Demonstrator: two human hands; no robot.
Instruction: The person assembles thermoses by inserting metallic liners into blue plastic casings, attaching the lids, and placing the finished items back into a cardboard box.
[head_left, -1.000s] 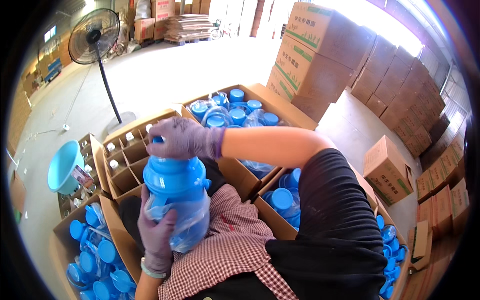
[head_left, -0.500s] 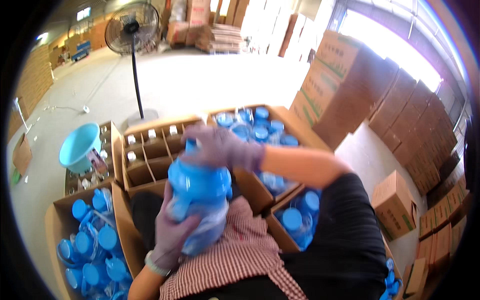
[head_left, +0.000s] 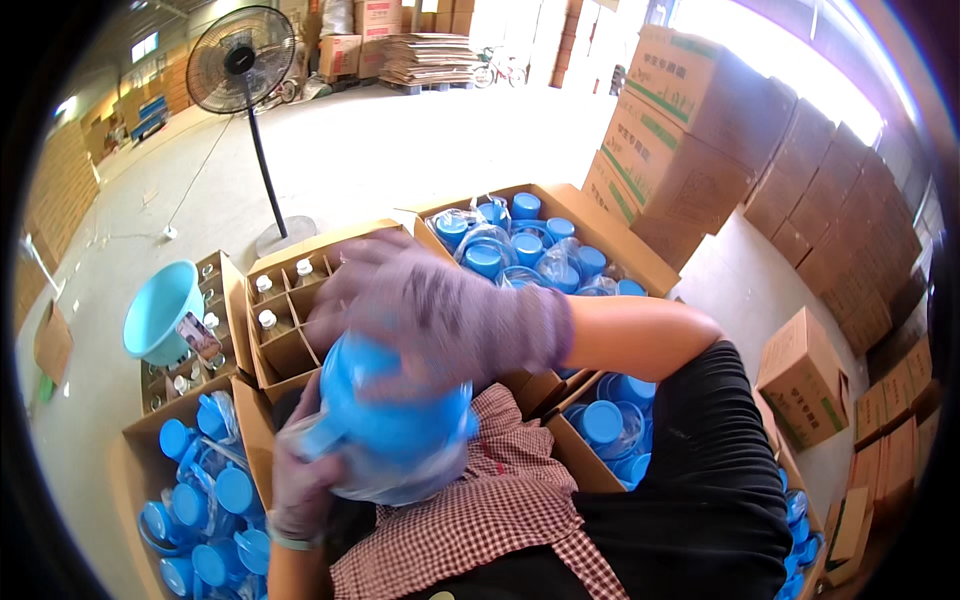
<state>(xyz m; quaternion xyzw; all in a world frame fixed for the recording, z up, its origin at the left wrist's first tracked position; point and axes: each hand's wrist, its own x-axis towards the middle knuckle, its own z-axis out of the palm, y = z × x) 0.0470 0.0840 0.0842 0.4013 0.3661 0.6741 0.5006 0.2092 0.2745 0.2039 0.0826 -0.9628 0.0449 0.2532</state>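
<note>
A blue plastic jug [head_left: 395,405] in clear plastic film is held upright over my lap. My left hand [head_left: 305,480], in a grey-purple glove, is closed round its lower left side, by the handle. My right hand [head_left: 430,310], gloved alike, is over the jug's top and hides it. Its fingers are smeared by motion, so I cannot tell if they grip the lid. More blue jugs stand in a cardboard box [head_left: 130,470] on the left and in another box [head_left: 655,262] ahead. A divided carton [head_left: 262,355] with white-capped clear bottles sits just beyond my left hand.
A light-blue basin [head_left: 150,325] and a phone [head_left: 200,337] rest on another bottle carton at the left. Behind stands a pedestal fan [head_left: 262,165]. Stacked cartons [head_left: 690,130] rise at the right, with a single carton [head_left: 803,385] nearer. Another box of blue jugs [head_left: 602,425] lies beside my right leg.
My right hand has risen toward the camera and looks larger over the jug's top. The jug and my left hand have shifted slightly. The whole view has shifted a little.
</note>
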